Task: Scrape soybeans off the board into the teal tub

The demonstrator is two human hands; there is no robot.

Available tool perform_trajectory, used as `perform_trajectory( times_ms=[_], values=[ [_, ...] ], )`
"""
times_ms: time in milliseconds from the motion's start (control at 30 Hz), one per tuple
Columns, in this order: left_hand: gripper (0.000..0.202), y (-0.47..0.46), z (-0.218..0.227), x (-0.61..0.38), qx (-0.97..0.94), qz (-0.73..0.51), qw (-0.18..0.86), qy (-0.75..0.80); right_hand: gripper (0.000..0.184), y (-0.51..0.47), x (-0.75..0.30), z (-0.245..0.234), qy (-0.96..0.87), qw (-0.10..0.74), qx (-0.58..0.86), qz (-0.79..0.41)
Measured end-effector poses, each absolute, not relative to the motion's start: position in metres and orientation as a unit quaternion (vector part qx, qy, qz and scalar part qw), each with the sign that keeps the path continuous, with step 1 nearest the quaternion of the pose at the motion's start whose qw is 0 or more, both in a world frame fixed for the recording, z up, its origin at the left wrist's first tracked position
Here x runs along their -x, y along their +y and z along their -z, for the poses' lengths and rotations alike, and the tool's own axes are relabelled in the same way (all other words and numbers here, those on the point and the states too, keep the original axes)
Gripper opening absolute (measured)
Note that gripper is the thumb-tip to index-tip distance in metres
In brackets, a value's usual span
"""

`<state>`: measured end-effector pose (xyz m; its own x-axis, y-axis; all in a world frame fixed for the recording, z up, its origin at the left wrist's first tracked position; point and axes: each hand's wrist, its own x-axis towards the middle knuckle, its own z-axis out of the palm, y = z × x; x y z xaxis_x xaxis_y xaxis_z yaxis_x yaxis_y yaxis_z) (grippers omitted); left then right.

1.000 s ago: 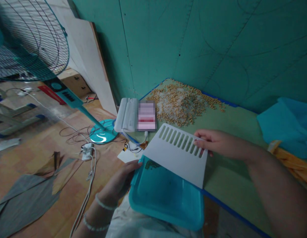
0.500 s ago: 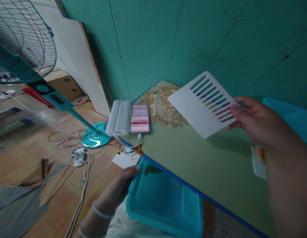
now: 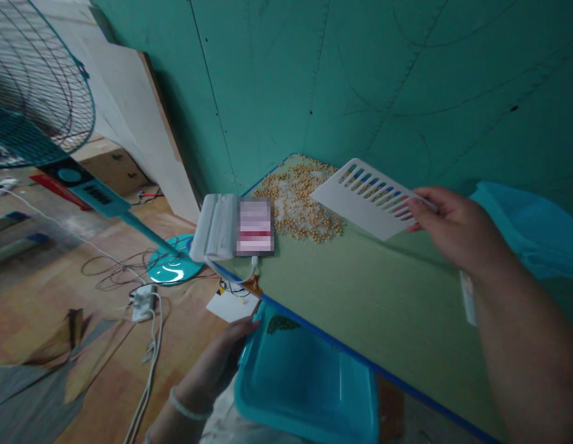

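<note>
My right hand [image 3: 443, 222] is closed on one edge of a white slotted plastic scraper [image 3: 360, 206], held tilted above the table. Below and left of the scraper, a spread of yellowish beans [image 3: 314, 228] mixed with fine white grains lies on the pale green tabletop [image 3: 360, 290]. My left hand [image 3: 228, 345] grips the left rim of a blue plastic bin [image 3: 309, 385], which sits below the table's blue front edge. A small patch of dark green grains [image 3: 281, 325] lies inside the bin near its far left corner.
A phone [image 3: 255, 226] stands by a white device [image 3: 214, 226] with a cable at the table's left corner. A turquoise fan [image 3: 96, 191], a power strip [image 3: 144, 302] and cables are on the left. Blue plastic [image 3: 527, 228] lies at right, and a green wall rises behind.
My right hand has lowered the scraper, which now tilts flatter and sits closer to the beans. My left hand stays on the bin's rim. The view has shifted slightly.
</note>
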<state>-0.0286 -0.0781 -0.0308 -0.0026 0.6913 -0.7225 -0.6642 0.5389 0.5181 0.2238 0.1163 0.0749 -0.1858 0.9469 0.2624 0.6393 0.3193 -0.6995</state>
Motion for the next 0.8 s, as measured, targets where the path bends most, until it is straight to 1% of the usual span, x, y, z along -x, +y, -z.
perform_trajectory(
  times_ms=[133, 333, 500, 600, 700, 800],
  values=[
    [0.012, -0.08, 0.029, 0.026, -0.047, -0.488, 0.682, 0.542, 0.025, 0.118, -0.225, -0.072, -0.745, 0.312, 0.536, -0.246],
    [0.012, -0.078, 0.026, 0.025, -0.05, -0.479, 0.697, 0.531, 0.028, 0.12, -0.228, -0.067, -0.788, 0.267, 0.515, -0.207],
    [0.015, -0.077, 0.019, 0.021, -0.036, -0.524, 0.681, 0.51, 0.027, 0.119, -0.223, -0.064, -0.819, 0.214, 0.496, -0.19],
    [0.012, -0.079, 0.021, 0.022, -0.038, -0.513, 0.688, 0.512, 0.027, 0.117, -0.221, -0.064, -0.832, 0.208, 0.482, -0.178],
    [0.005, -0.081, 0.031, 0.026, -0.055, -0.521, 0.679, 0.513, 0.028, 0.116, -0.221, -0.065, -0.825, 0.222, 0.486, -0.182],
    [0.028, -0.082, 0.041, 0.031, -0.05, -0.483, 0.693, 0.533, 0.028, 0.116, -0.22, -0.066, -0.83, 0.216, 0.481, -0.184]
  ],
)
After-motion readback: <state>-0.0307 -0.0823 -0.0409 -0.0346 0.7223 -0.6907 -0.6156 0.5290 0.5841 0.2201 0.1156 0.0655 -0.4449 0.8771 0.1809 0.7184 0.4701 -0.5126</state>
